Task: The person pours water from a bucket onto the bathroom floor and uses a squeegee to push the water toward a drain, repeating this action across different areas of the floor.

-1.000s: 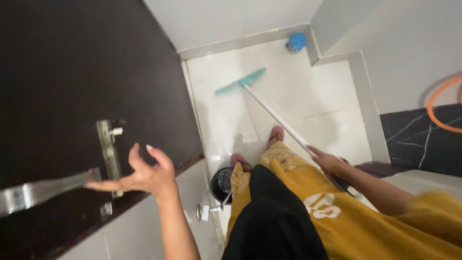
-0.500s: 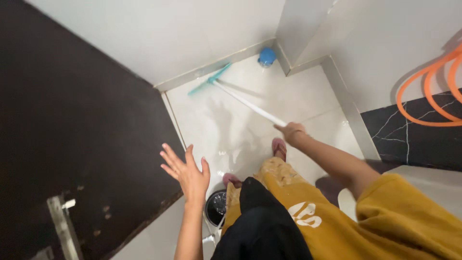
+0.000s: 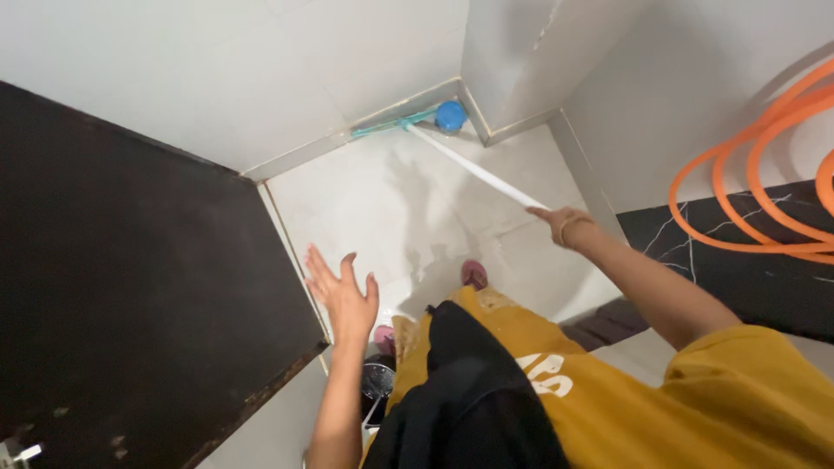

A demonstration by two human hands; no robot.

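Note:
My right hand [image 3: 563,221] grips the end of a long white handle [image 3: 473,169] of a floor squeegee. Its teal blade [image 3: 388,126] lies against the base of the far wall, on the wet white tiled floor [image 3: 373,217]. My left hand [image 3: 343,295] hovers with fingers spread, holding nothing, next to the edge of a dark brown door [image 3: 130,287]. My feet in pink slippers [image 3: 473,274] stand on the tiles below my yellow garment.
A blue round object [image 3: 450,115] sits in the far corner by the blade. An orange hose [image 3: 747,174] hangs coiled on the right wall above black marbled tiles [image 3: 738,260]. A dark round bucket or drain [image 3: 378,382] is near my left foot.
My right hand has pushed the squeegee forward, its blade going from mid-floor to the far wall. My left hand left the door's metal handle and lifted with fingers spread. The view tilted up.

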